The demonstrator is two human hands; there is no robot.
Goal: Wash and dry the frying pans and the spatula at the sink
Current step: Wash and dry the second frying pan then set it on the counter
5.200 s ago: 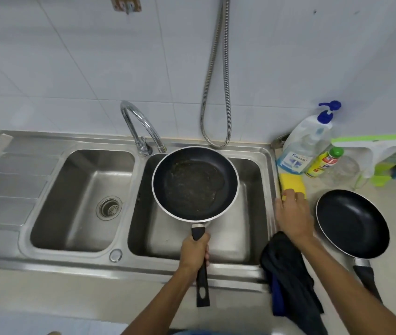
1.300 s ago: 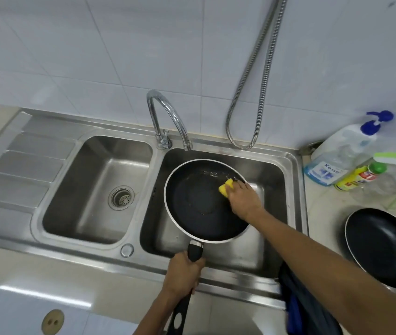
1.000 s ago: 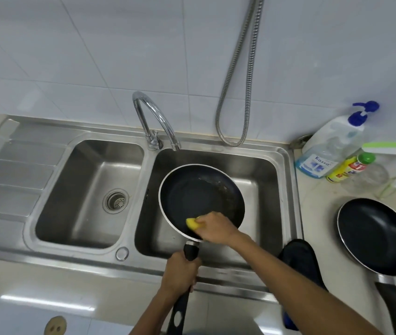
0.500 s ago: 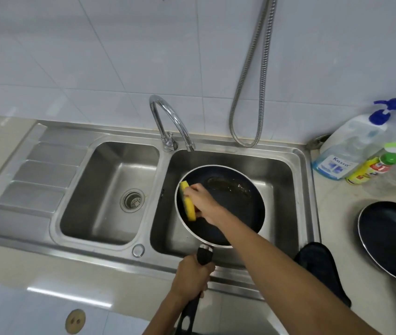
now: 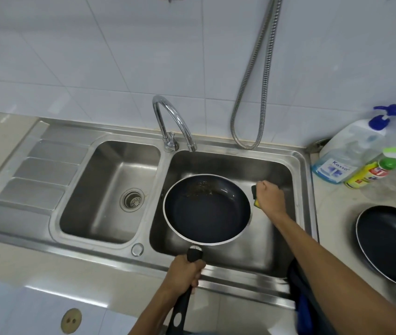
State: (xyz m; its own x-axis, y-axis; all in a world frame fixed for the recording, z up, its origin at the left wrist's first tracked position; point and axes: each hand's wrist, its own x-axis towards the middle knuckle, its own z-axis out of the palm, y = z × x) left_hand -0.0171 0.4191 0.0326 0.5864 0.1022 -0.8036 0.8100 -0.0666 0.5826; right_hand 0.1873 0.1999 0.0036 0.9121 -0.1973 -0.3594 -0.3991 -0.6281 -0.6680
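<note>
A black frying pan with a silver rim hangs over the right sink basin. My left hand grips its black handle at the front edge of the sink. Brown residue shows on the pan's far inner side. My right hand is just right of the pan's rim, closed on a yellow sponge with a dark scouring side. A second black frying pan lies on the counter at the right. No spatula is in view.
The curved tap stands between the basins, its spout over the right one. The left basin holds only its drain. Dish soap bottle and a small yellow bottle stand back right. A dark cloth lies at the sink's front right corner.
My right hand with the sponge has moved from the pan's left inner side, across and out past its right rim. My left hand keeps the handle.
</note>
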